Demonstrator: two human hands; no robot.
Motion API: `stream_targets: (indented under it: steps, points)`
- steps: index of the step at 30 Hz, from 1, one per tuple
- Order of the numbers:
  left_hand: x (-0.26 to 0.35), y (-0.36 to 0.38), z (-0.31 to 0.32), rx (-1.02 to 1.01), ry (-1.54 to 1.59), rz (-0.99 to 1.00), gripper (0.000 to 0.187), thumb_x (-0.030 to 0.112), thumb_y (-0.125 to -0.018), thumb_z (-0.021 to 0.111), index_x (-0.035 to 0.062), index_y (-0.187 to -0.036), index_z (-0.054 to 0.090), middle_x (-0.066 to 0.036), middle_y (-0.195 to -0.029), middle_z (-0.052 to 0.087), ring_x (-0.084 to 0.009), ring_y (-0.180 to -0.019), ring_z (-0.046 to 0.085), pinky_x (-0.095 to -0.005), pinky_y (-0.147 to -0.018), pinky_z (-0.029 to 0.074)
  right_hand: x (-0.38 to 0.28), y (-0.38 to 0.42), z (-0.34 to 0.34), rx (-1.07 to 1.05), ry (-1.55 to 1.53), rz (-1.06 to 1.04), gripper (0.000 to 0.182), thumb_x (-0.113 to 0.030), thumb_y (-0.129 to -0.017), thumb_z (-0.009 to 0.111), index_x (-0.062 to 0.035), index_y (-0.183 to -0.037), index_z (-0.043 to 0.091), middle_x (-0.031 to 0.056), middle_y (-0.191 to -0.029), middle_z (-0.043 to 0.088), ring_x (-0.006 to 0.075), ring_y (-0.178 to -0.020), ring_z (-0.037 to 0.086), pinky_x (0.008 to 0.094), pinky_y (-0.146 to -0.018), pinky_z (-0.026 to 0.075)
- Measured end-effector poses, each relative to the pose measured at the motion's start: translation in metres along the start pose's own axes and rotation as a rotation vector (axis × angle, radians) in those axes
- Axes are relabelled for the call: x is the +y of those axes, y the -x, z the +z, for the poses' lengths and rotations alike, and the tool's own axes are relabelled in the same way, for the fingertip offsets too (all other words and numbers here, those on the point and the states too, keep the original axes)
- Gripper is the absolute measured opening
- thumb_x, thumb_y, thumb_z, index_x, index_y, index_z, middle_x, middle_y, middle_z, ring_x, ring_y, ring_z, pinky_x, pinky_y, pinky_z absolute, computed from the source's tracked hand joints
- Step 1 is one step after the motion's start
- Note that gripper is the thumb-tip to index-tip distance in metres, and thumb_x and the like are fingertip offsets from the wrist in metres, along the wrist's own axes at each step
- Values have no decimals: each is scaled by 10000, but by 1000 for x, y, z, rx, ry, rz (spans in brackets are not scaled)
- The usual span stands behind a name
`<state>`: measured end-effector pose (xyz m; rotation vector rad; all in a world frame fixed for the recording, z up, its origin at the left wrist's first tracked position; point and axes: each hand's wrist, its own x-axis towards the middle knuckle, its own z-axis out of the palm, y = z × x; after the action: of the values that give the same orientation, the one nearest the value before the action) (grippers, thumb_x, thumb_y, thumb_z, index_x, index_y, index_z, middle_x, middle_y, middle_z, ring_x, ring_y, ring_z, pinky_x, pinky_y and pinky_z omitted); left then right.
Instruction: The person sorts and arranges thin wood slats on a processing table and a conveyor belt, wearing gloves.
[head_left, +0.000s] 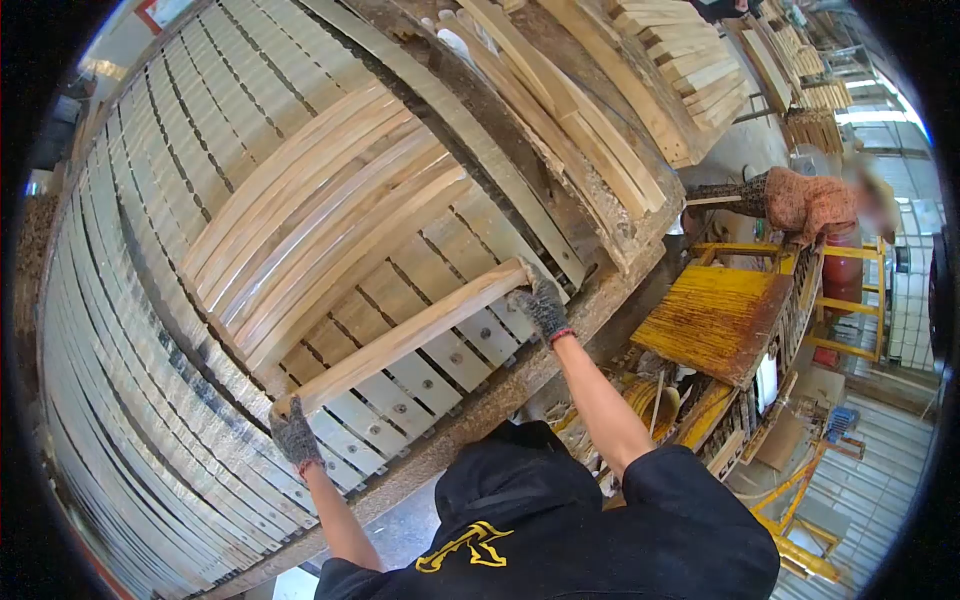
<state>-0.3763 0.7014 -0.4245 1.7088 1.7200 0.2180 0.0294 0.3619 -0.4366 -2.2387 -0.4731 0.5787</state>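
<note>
A long pale wooden strip [410, 335] lies slantwise over the slatted metal bed [400, 408]. Its near left end is gripped by my left hand [293, 435], in a dark grey knit glove with a red cuff. At the other end, my right hand [541, 308], gloved the same way, has its fingers closed around the wood. Just beyond this strip, several similar wooden strips [330, 215] lie side by side on the bed, with shiny streaks along some edges. Part of each hand's fingers is hidden behind the strip's ends.
Longer boards [560, 100] lie on a rough wooden bench beyond the bed, with stacked wood pieces [690, 60] farther off. To the right stands a yellow-stained table [715, 315]. Behind it a person in a reddish top [810, 205] bends forward. A metal rail [480, 140] borders the bed.
</note>
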Motion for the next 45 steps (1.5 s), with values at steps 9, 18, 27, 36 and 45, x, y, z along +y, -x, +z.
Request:
stream_targets:
  steps: [9,18,27,36,45]
  points:
    - [15,-10,19,-51,553,-117,378,316,-955,710,59,-1219,622,-53,-1099,648,-159,-958,639,-317,-811,546,-48,-125,-7,-117,-111,-99,829,-105,-732,777,-113,-1498,459,177,-1452,548,293,-1323,540,353,-1087,434]
    - [56,-27,33,97,466,-113,618,399,-936,707,48,-1407,517,-93,-1224,618,-189,-1030,625,-351,-719,559,-30,-150,20,-126,-123,-126,838,-120,-713,768,-90,-1492,461,156,-1505,500,291,-1410,442,363,-1172,342]
    - [58,-29,28,-36,441,189,638,349,-934,726,-16,-1409,505,-138,-1318,605,-243,-1148,580,-338,-977,489,12,-186,80,146,375,-208,635,-323,-928,531,3,-1467,454,283,-1492,454,413,-1418,398,471,-1197,288]
    - [154,77,102,-40,-424,707,1132,702,-786,714,13,-1568,273,-277,-1535,391,-425,-1394,405,-484,-1130,387,52,93,11,22,85,78,728,-330,-889,598,-232,-1565,344,182,-1560,412,380,-1383,455,451,-1144,379]
    - [236,381,296,-900,-151,1703,760,378,-938,702,-24,-1501,388,-209,-1505,474,-347,-1361,479,-405,-1154,377,166,725,-124,1087,417,1324,307,-323,-882,590,-101,-1063,702,196,-916,674,337,-817,660,447,-740,534]
